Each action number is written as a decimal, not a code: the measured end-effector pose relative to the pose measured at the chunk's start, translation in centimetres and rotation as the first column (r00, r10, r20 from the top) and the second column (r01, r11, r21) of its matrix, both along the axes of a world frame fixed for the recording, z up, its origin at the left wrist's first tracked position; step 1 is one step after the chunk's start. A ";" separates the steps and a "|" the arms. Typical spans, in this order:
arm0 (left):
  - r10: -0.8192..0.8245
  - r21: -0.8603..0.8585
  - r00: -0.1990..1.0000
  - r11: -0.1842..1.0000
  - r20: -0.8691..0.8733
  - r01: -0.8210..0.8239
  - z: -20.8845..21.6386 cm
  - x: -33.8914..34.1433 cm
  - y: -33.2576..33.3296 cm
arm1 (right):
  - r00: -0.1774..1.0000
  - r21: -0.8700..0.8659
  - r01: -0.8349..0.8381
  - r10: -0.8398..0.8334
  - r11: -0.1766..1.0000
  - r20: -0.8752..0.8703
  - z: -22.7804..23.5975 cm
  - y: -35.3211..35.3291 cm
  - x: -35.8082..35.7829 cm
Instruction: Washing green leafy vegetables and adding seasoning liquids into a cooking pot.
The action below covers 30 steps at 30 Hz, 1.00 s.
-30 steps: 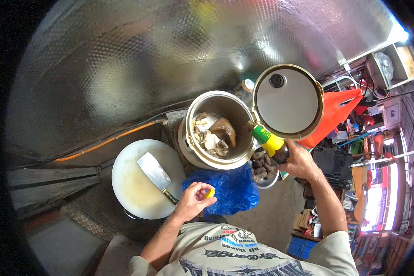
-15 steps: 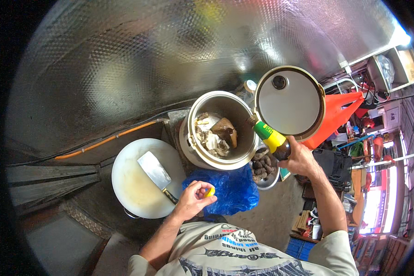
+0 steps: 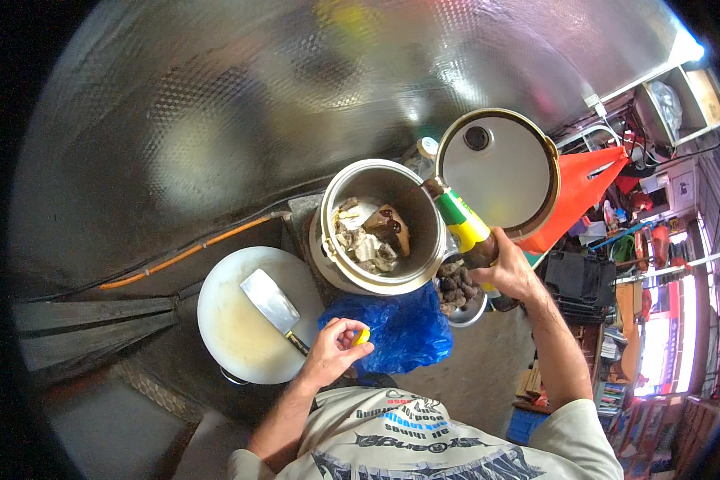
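Note:
My right hand (image 3: 510,268) is wrapped around a dark glass bottle (image 3: 466,226) with a yellow and green label. The bottle leans with its mouth at the right rim of an open rice cooker (image 3: 322,250). Inside the pot lie pale and greyish food pieces (image 3: 368,246) and a brown piece (image 3: 394,226) with dark, glossy liquid on it. In my left hand (image 3: 332,352), a small yellow bottle cap (image 3: 362,337) is pinched between the fingers. That hand is over the blue plastic bag (image 3: 408,336), close to the handle of a cleaver (image 3: 270,300).
The cleaver lies on a round white chopping board (image 3: 224,328) at left. The cooker's raised lid (image 3: 496,180) stands behind the bottle. A metal bowl (image 3: 466,318) of dark, lumpy pieces sits below it. A red plastic sheet (image 3: 580,192) and cluttered shelves are at right; a foil-covered wall (image 3: 240,120) rises behind.
The bottle and my right hand have shifted slightly, the neck now farther back along the rim. Dark liquid spots now show on the brown piece. My left hand still holds the cap.

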<state>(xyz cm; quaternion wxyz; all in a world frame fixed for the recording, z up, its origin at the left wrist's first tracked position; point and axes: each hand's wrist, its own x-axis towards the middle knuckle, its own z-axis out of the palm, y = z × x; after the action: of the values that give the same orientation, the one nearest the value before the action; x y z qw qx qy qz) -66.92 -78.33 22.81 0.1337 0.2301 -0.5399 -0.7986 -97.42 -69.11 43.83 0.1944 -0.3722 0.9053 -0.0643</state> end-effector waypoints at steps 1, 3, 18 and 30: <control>-0.004 -0.005 1.000 1.000 0.000 0.004 0.1 0.1 0.0 | 0.999 -0.095 0.011 -0.007 0.995 0.046 -0.2 0.4 0.2; 0.002 0.009 1.000 1.000 -0.003 -0.002 0.3 0.2 0.0 | 0.981 -0.159 0.068 -0.037 0.985 0.190 -0.4 1.3 0.7; -0.002 0.035 0.999 0.999 0.044 0.001 0.3 0.8 1.9 | 0.871 -0.253 0.142 0.000 0.957 0.491 -4.1 5.4 5.1; -0.013 0.055 0.999 0.998 0.046 0.010 0.1 1.0 2.6 | 0.958 -0.030 0.010 -0.001 1.000 0.287 -0.9 3.0 5.5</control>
<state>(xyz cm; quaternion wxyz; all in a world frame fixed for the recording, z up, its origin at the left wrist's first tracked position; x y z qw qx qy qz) -65.91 -75.68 22.92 0.1101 0.2491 -0.5219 -0.8084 -91.95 -66.10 42.94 0.3178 -0.3592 0.8675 -0.1321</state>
